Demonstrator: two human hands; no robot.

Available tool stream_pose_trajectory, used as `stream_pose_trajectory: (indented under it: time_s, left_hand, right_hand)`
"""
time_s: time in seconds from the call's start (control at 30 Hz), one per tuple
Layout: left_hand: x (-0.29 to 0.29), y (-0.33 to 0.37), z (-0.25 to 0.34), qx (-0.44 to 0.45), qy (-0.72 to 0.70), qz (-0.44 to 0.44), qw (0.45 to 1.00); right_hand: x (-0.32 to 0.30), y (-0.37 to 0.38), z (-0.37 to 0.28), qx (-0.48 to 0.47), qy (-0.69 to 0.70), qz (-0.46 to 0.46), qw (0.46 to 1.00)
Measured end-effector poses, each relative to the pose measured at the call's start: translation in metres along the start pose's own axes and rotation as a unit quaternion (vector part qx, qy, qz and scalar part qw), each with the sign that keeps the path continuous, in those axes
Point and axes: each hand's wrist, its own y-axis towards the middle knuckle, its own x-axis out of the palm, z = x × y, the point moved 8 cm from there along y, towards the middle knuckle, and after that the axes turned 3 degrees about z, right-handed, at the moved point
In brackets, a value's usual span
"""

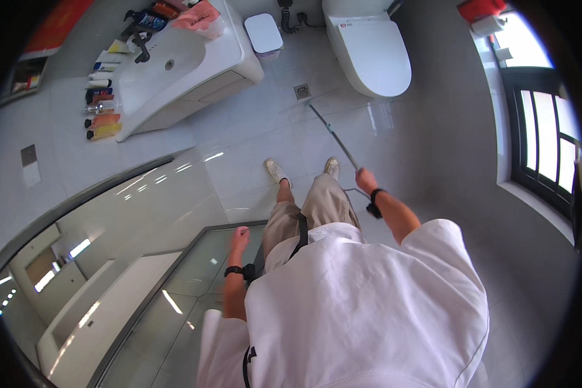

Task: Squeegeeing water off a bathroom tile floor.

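My right hand (366, 182) is wrapped round a long thin grey pole (347, 151) with a narrow teal lower end. The pole slants forward and to the left, its tip at the tiled floor just short of a square floor drain (302, 91). What kind of head the pole carries is too small to make out. My left hand (240, 240) hangs by my left side, fingers curled in, with nothing seen in it. It is nearest to the dark-framed glass panel (197, 275).
A closed white toilet (376, 58) stands ahead on the right, and a white lidded bin (264, 33) beside the washbasin (194, 61). Several bottles and tubes (103, 121) line the basin's left edge. On the right wall is a barred window (543, 129).
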Motion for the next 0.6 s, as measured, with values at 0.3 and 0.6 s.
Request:
stream_pose_trajectory:
  time_s: [0.3, 0.6]
  left_hand:
    - [0.026, -0.078, -0.01, -0.057, -0.009, 0.023, 0.998]
    - [0.046, -0.105, -0.044, -0.078, -0.054, 0.021, 0.995]
  right_hand:
    - [-0.05, 0.102, -0.121, -0.071, 0.013, -0.036, 0.997]
    - [-0.034, 0.224, -0.208, -0.189, -0.035, -0.006, 0.981]
